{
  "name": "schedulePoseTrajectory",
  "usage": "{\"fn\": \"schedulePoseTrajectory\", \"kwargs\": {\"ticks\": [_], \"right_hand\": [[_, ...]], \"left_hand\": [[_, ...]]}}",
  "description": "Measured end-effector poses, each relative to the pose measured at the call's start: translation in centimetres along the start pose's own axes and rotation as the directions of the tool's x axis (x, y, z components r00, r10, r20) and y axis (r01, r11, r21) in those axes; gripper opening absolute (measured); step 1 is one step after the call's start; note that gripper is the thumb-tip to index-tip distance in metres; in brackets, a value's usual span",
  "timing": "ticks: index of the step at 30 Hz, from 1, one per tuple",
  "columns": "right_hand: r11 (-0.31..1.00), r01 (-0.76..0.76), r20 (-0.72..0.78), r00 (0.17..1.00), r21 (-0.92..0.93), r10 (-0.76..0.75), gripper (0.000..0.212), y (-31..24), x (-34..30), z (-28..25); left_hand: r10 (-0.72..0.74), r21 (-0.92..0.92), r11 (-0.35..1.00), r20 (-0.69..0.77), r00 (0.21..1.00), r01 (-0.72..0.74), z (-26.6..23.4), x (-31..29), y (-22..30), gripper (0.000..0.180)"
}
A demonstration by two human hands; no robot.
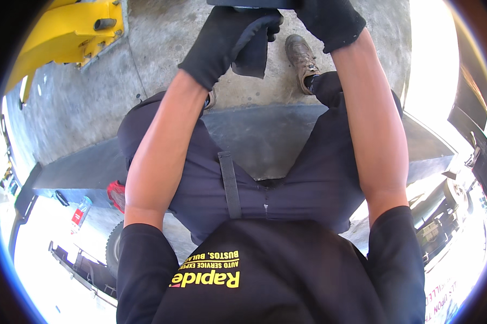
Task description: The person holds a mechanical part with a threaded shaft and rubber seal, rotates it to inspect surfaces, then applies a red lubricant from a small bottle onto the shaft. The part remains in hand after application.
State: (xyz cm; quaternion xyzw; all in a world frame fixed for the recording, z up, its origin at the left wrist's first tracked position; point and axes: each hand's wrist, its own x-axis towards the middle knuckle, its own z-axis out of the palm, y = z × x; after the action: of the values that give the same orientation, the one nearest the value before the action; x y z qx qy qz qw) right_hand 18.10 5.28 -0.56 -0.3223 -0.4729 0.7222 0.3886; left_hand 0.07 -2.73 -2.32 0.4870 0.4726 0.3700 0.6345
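Observation:
Both of my hands wear black knit gloves and reach out to the top edge of the view. My left hand is closed, its fingers curled around a dark cloth that hangs below them. Just above it, a dark flat object is cut off by the upper edge, so its kind does not show. My right hand is at the right end of that object. Its fingers lie outside the picture, and whether it grips the object cannot be seen.
I sit on a dark bench, with a brown work shoe on the concrete floor. A yellow metal machine part stands at far left. Near my left side are a red cloth, a clear bottle and a tire.

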Motion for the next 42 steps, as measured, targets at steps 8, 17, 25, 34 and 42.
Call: {"fn": "schedulePoseTrajectory", "kwargs": {"ticks": [8,17,25,34,42], "right_hand": [[0.979,0.057,0.148,0.985,0.195,-0.087,0.060,2.6,1.5,-2.1],[0.813,-0.153,0.287,0.958,0.563,-0.019,0.060,-0.3,1.1,-0.7],[0.981,0.081,-0.022,0.997,0.175,-0.078,0.061,2.5,1.0,1.2],[0.791,-0.207,0.242,0.967,0.576,0.078,0.078,-1.3,0.6,1.6],[0.969,0.096,-0.360,0.933,0.227,-0.008,0.056,-0.6,0.2,3.3]], "left_hand": [[-0.043,-0.463,0.876,0.203,0.978,0.135,-0.3,-1.4,-0.8,0.033],[0.027,-0.209,0.978,0.210,0.977,0.018,-1.7,-0.8,2.6,0.039],[-0.103,-0.025,0.995,-0.106,0.989,0.101,-1.7,0.4,0.1,0.043],[0.129,-0.260,0.965,0.318,0.939,-0.044,-3.2,-2.0,-0.4,0.063],[0.625,0.898,0.163,0.227,0.747,-0.409,-1.0,2.3,-3.8,0.059]]}}
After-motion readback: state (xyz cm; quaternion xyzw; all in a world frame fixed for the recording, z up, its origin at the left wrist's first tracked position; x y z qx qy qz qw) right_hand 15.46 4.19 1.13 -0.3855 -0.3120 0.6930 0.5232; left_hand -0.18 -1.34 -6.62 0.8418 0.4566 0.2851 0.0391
